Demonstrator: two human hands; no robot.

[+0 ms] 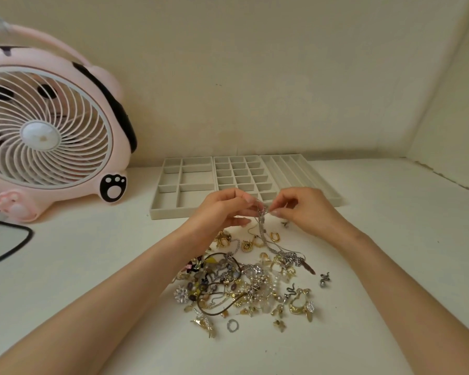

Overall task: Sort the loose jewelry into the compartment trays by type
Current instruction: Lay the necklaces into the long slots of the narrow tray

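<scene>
A heap of loose jewelry (244, 282) lies on the white table: gold earrings, beads, pearls, rings, a brown cord. Both hands are raised above its far edge, just in front of the trays. My left hand (222, 209) and my right hand (303, 209) each pinch the upper end of a silver chain (263, 228), which hangs down into the heap. Three grey compartment trays stand side by side against the wall: a left tray (168, 209) with large cells, a middle tray (264, 173) with small square cells, a right tray (333, 196) with long slots. Their visible cells hold nothing.
A pink cat-shaped desk fan (49, 131) stands at the left, its black cable (14, 247) looping over the table. The cream wall runs behind the trays and turns a corner at the right. A small snake-shaped ring (324, 278) lies apart, right of the heap.
</scene>
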